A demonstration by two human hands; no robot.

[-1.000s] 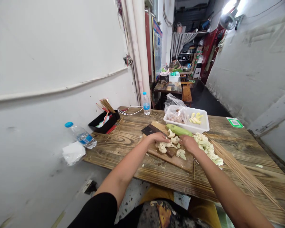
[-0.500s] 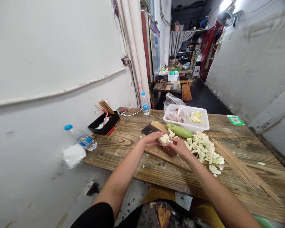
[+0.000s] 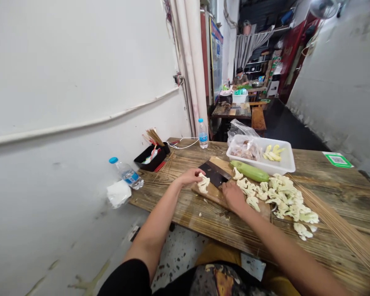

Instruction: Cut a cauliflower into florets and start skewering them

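My left hand [image 3: 191, 176] pinches a white cauliflower floret [image 3: 203, 183] at the left side of the wooden cutting board [image 3: 214, 196]. Fingers closed, my right hand [image 3: 233, 196] is on the handle end of a dark-bladed cleaver [image 3: 214, 172], and the handle itself is hidden under it. The blade lies over the board, just right of the floret. A pale green zucchini [image 3: 249, 170] rests behind my right hand. To its right, a heap of cut cauliflower [image 3: 288, 197] spreads over the board's end and the tabletop.
Thin bamboo skewers [image 3: 333, 218] lie on the right of the table. A white tray [image 3: 283, 166] at the back holds yellow pieces and a plastic bag. Water bottles [image 3: 128, 174] [image 3: 203, 133] and a black box [image 3: 151, 158] stand leftward. A person [image 3: 240, 77] sits far behind.
Both hands were together on a cauliflower piece. Now they are apart: the left keeps a floret at the board's left, the right has taken hold of the cleaver. The view has shifted left.
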